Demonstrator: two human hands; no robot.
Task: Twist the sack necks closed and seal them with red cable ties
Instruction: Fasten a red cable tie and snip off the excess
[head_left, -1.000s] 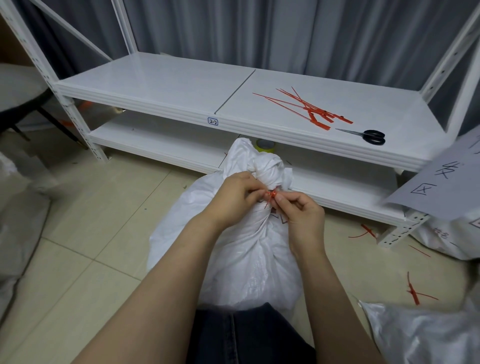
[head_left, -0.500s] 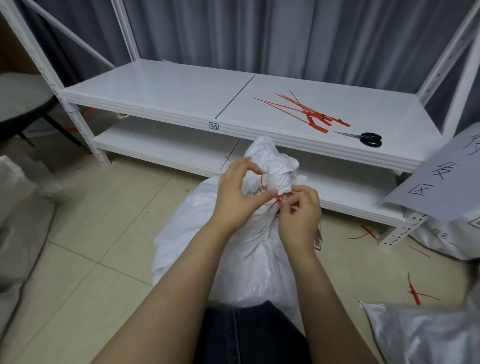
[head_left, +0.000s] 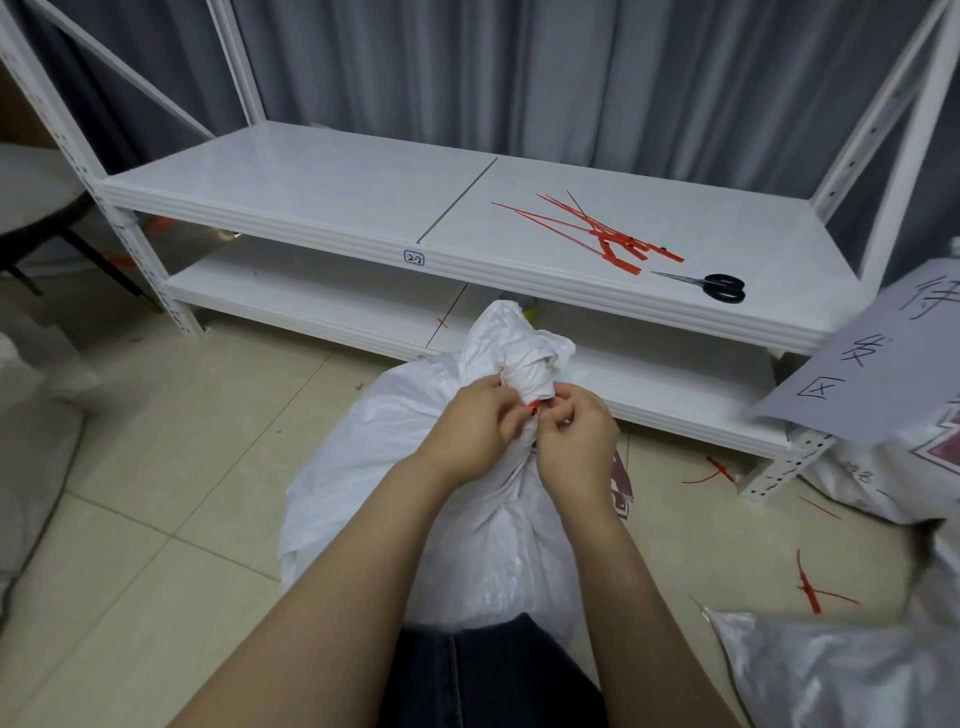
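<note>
Pinching red cable tie (head_left: 531, 410) at twisted neck of white sack (head_left: 374, 467) with curled fingers of left hand (head_left: 475, 426) and right hand (head_left: 574, 441). Standing on floor (head_left: 156, 493) before shelf (head_left: 311, 182) with label (head_left: 414, 257) reading "2-2".

I read "2-2" on a small blue-bordered label (head_left: 414, 257) stuck to the front edge of the upper shelf (head_left: 311, 218), above and a little left of my fingers (head_left: 563, 413). Far right of the fingers, a grey sheet (head_left: 872, 374) carries handwritten characters in a column: 安 in the middle, 区 at the bottom. The top one I cannot make out. Just right of and below the fingers, dark red print (head_left: 621, 488) on the white sack (head_left: 363, 467) is partly hidden and unreadable.
</note>
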